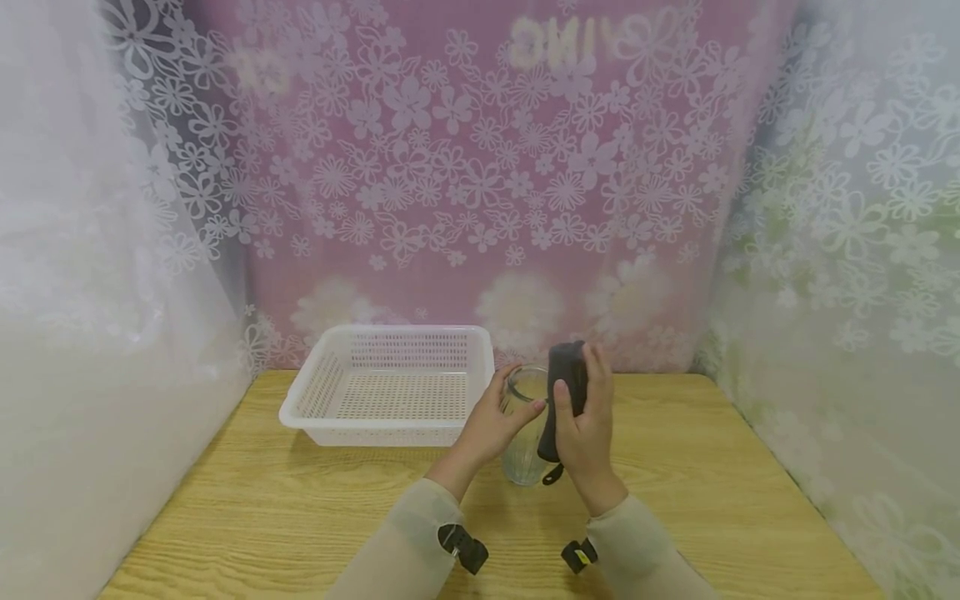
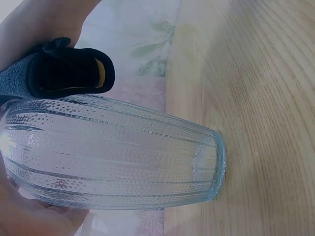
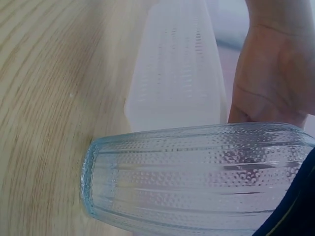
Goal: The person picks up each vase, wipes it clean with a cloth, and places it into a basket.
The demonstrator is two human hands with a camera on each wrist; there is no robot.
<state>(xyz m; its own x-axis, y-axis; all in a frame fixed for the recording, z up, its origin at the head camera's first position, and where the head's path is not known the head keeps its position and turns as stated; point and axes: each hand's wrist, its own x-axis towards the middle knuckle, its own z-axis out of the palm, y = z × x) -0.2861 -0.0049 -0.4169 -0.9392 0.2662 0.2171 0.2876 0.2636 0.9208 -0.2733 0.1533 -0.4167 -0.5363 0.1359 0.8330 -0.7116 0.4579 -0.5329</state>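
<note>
A clear, ribbed glass vase with a dotted texture (image 1: 522,454) stands roughly upright over the wooden table. Around its upper part, my left hand (image 1: 491,421) has the thumb near the rim and the fingers on the far side. My right hand (image 1: 592,433) holds a dark, fuzzy pad with a small loop (image 1: 567,379) against or close beside the vase's right side, its thumb across the front. In the left wrist view, the pad's end (image 2: 71,73) looks dark with a yellowish strip inside. Whether the vase's base (image 3: 88,177) touches the table is hard to tell.
A white perforated plastic basket (image 1: 382,423) sits at the back left, close to my left hand. The wooden table (image 1: 300,517) ends at a pink flowered curtain (image 1: 480,167), with pale flowered sheets on both sides. Black straps circle both wrists.
</note>
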